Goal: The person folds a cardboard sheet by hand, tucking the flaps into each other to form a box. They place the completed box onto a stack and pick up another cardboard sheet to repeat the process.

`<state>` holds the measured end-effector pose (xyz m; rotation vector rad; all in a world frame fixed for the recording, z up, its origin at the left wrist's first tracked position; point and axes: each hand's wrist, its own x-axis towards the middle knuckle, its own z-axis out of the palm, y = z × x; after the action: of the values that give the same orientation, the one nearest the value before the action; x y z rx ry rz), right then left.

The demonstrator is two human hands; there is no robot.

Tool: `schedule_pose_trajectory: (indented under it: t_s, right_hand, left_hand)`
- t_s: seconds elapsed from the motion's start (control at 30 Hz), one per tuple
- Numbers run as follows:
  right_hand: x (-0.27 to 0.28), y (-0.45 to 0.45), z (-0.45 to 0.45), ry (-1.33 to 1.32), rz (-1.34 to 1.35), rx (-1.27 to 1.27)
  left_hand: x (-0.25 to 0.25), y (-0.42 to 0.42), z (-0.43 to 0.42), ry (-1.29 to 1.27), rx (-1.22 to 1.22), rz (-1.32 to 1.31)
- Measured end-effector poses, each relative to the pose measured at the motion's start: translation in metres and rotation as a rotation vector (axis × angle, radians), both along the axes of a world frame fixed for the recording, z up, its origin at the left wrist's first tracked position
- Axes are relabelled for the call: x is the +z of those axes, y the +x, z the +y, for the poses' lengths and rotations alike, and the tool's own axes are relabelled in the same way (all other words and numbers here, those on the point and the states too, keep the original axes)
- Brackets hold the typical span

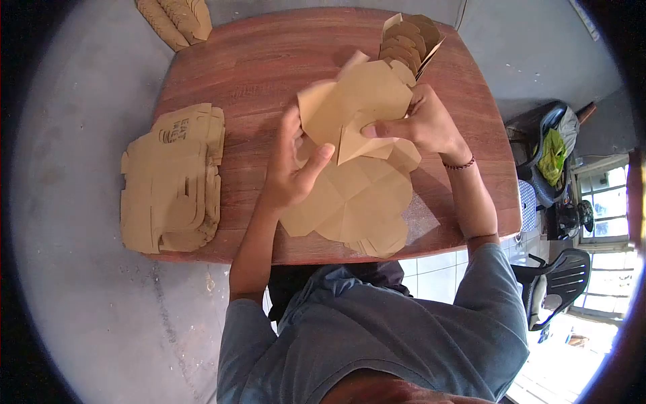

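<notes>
A partly folded brown cardboard box (pixel 373 91) is raised over the table, its flaps standing at angles. My right hand (pixel 424 124) grips it from the right, the thumb pressed on a folded flap and the fingers behind the card. At the box's left side is my left hand (pixel 296 165), thumb spread away from the fingers; these lie along the outer edge of a side flap and are partly hidden. Below both hands, flat creased box blanks (pixel 356 195) lie overlapped at the table's near edge.
A stack of flat printed cardboard blanks (pixel 168 178) lies at the table's left edge. Nested folded boxes (pixel 409 44) stand at the back right of the wooden table (pixel 269 60). More cardboard pieces (pixel 176 20) are beyond the back left corner. A dark chair (pixel 562 279) stands at right.
</notes>
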<state>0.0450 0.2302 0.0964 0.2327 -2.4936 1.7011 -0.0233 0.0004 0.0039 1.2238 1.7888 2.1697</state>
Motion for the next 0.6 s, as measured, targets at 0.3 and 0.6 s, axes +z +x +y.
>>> schedule_pose_trajectory:
  t_s: [0.3, 0.6]
  right_hand:
    - [0.003, 0.002, -0.003, 0.049, -0.135, 0.021]
    - [-0.005, 0.002, -0.012, -0.013, 0.033, 0.083]
  left_hand:
    - [0.009, 0.000, 0.006, -0.029, 0.316, 0.452]
    - [0.017, 0.003, 0.005, -0.073, 0.453, 0.581]
